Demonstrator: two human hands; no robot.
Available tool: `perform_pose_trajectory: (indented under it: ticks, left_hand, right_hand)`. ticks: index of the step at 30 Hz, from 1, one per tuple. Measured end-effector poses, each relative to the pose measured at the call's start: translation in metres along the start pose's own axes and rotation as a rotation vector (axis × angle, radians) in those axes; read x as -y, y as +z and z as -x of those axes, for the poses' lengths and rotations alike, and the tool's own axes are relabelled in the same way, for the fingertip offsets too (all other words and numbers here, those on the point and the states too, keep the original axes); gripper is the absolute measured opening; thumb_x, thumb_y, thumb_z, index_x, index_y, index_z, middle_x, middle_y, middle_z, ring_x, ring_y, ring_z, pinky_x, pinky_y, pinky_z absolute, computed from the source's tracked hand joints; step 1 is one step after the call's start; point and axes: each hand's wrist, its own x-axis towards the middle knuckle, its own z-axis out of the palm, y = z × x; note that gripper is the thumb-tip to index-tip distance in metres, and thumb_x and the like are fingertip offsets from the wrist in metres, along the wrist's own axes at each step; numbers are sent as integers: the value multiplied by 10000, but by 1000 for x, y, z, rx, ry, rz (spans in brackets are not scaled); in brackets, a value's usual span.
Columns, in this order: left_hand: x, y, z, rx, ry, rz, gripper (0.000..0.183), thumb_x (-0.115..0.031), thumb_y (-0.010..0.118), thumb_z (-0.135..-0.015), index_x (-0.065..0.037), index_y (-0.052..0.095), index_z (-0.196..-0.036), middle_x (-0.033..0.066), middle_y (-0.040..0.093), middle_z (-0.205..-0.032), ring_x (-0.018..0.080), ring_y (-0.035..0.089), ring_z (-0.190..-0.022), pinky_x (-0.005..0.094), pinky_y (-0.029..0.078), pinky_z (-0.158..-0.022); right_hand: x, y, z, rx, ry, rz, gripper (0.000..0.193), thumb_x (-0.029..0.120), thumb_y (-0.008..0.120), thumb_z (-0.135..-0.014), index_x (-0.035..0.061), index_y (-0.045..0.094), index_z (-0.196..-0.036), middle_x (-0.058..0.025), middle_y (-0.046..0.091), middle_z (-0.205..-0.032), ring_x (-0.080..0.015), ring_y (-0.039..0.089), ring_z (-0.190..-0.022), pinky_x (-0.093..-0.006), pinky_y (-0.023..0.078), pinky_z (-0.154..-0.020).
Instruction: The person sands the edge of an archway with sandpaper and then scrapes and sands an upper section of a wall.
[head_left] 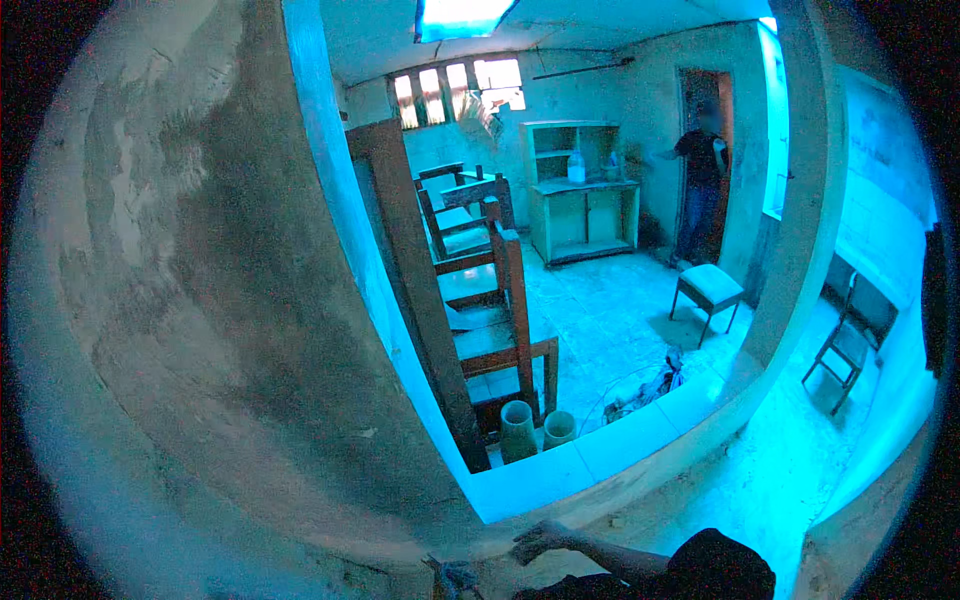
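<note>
My right hand (538,541) reaches leftward at the bottom of the view, below the tiled sill (535,484). Its fingers look stretched out and apart, with nothing visible in them. The bare forearm runs back to a black sleeve (722,565). Left of that hand, at the lower edge, is a small dark blue-grey shape (456,577). It is too dim to tell whether this is my left hand or something at it.
Beyond the opening, stacked wooden chairs (510,290) stand beside two cylindrical containers (518,432). Farther in are a cabinet (585,215), a padded stool (709,285) and a person (703,165) by a doorway. A crumpled bundle (645,388) lies behind the sill; a chair (848,345) stands right.
</note>
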Motion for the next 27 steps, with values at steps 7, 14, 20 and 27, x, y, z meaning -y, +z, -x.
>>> perform_pose_trajectory:
  ticks: [7,14,20,27]
  left_hand:
    - [12,10,-2,-2,-4,13,279,-257,534,-829,-26,566,-981,93,611,-733,157,600,-588,298,502,-517]
    - [17,12,-1,-14,5,12,278,-257,536,-828,-25,566,-978,95,613,-739,159,603,-592,298,504,-520]
    - [25,4,4,-39,9,6,277,-257,538,-827,-25,567,-976,96,615,-743,161,605,-596,299,507,-523]
    - [28,-1,7,-49,19,-5,277,-257,540,-826,-24,567,-973,98,617,-749,163,608,-600,299,509,-527]
  right_hand:
    - [99,75,29,-8,-109,229,398,239,656,-760,27,568,-1085,-100,615,-993,-166,590,-844,-303,461,-794]
    - [104,78,33,-69,-114,46,388,230,678,-741,71,583,-1082,-62,599,-1034,-135,564,-899,-291,449,-824]
    - [120,94,42,-127,-67,53,394,202,641,-775,-13,539,-1089,-127,592,-1017,-211,595,-878,-336,485,-793]
    - [97,87,30,-136,-101,138,405,233,656,-761,19,553,-1089,-102,585,-1047,-187,577,-911,-325,472,-811]
